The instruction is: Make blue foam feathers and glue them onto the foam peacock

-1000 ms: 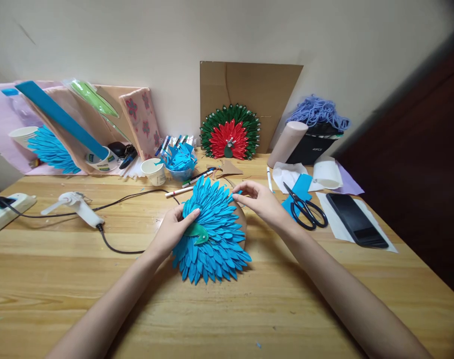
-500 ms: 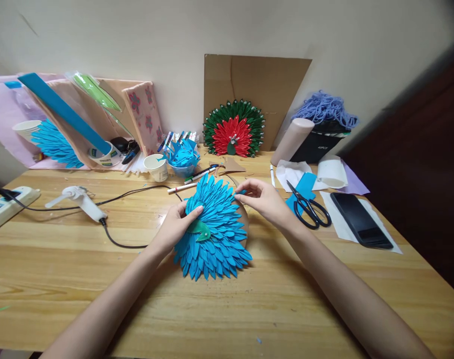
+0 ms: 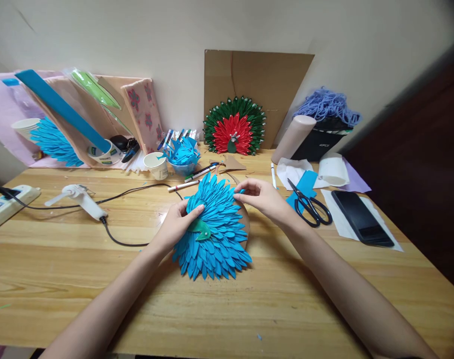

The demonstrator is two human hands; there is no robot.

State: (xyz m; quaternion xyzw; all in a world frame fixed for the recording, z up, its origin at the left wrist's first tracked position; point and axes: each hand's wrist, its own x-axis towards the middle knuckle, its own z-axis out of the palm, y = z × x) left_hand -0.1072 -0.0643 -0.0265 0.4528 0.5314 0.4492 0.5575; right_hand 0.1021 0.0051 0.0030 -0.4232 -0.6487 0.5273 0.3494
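Observation:
A peacock craft (image 3: pixel 219 239) made of layered blue petals lies on the table in front of me, with a green bird body (image 3: pixel 200 229) and a round cardboard backing (image 3: pixel 244 219) showing at its right side. My left hand (image 3: pixel 179 222) grips it from the left, thumb on top near the bird body and fingers mostly out of sight. At the upper right edge, my right hand (image 3: pixel 260 197) is pinched on a small blue petal (image 3: pixel 239 191) that touches the craft. Most of that petal is covered by the fingers.
Behind stand a cup of blue petals (image 3: pixel 183 155), a paper cup (image 3: pixel 155 165) and a red and green peacock (image 3: pixel 233 127). A hot glue gun (image 3: pixel 83 200) trails its cable at left. Scissors (image 3: pixel 310 203) on blue fabric and a phone (image 3: pixel 362 218) are at right.
Both hands keep nearly the same position, the right one still pinching at the upper right edge. Only a slight shift of the whole view shows.

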